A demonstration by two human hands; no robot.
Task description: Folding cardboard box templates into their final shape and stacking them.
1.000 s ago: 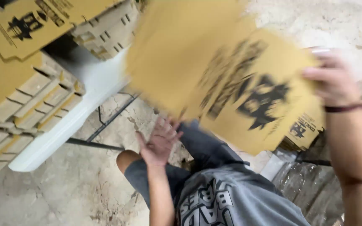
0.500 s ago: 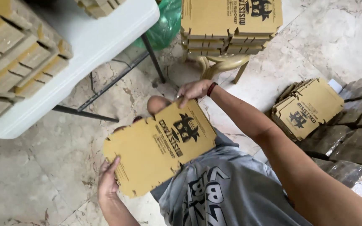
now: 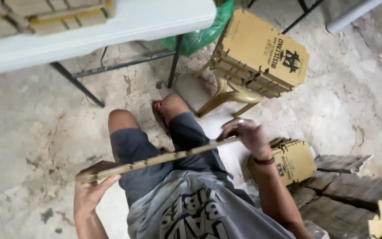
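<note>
Rough concrete floor (image 3: 32, 132), white table (image 3: 111, 26) far left. Both hands clamp a flat cardboard sheet (image 3: 160, 159) over the lap: left hand (image 3: 89, 194) closed on its near-left end, right hand (image 3: 246, 135) on its right end. Sheet now shows edge-on; half a second ago its printed face pointed up, so it has tipped. Chair stack (image 3: 261, 53) sits far right.

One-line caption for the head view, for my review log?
Seated person holds a flat cardboard sheet edge-on between left hand and right hand, above their lap.
</note>
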